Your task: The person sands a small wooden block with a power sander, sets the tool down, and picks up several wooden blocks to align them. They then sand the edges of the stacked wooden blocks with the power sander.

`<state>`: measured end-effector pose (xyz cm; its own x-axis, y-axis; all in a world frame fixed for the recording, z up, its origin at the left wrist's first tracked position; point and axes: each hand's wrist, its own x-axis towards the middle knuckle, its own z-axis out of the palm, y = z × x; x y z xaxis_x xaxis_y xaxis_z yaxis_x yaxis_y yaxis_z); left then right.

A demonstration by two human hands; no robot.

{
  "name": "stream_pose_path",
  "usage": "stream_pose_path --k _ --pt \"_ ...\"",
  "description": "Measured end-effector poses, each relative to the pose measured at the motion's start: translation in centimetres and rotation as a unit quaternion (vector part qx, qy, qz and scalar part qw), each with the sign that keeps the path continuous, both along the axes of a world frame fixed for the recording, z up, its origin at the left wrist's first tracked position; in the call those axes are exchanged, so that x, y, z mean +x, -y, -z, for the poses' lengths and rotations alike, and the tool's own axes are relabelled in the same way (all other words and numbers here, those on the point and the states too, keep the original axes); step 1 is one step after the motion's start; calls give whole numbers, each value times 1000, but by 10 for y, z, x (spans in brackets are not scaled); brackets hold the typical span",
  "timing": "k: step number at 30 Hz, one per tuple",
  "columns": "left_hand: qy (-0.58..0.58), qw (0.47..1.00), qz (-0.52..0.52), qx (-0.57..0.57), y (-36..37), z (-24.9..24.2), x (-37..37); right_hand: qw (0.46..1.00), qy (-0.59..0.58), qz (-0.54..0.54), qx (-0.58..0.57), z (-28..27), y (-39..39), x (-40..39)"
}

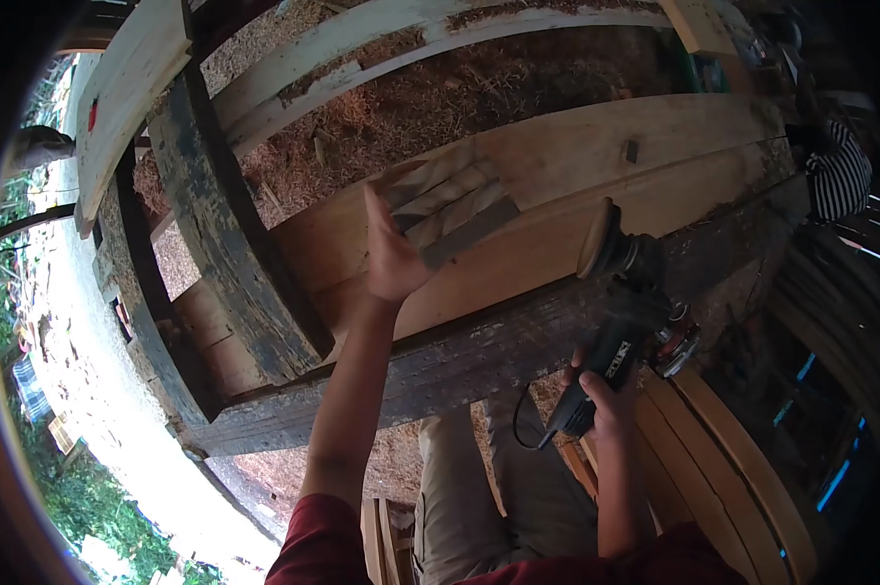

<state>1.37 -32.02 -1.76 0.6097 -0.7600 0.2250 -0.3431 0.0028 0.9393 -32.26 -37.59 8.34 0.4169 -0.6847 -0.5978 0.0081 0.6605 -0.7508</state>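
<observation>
Sawdust-littered ground [557,83] beyond plank [552,146] | right hand [608,402]: grip wrapped round power tool [613,346], at plank's near side — best held steady, disc [598,241] clear of left arm [350,405] | left hand [399,263]: against ridged block [474,224] on plank, grip can't be told

I can't make out the fingers of the bare left hand [398,258] against the grey-brown striped patch [455,200], nor tell what that patch is. The black handheld power tool [608,351] hides part of the bare right hand [608,402] from me, and its white lettering is too small to read. My bottom edge cuts the dark red left sleeve [318,546]; darkness hides much of the person in a black-and-white striped top [840,175].
</observation>
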Motion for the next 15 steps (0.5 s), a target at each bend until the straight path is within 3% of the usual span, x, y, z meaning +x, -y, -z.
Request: stream_pose_path --k 4,7,10,12,15 --pt "83 996 21 8 -5 2 14 1000 -21 -8 -14 7 3 -4" --pt "39 999 10 2 0 3 16 999 -27 -9 -28 12 4 -6" --pt "-42 995 -4 -87 6 -4 5 999 -28 8 -15 5 3 0" --pt "-12 996 6 -84 8 -3 9 1000 -23 2 -20 3 5 2" --pt "71 996 43 12 1 7 18 999 -27 1 -19 3 5 3"
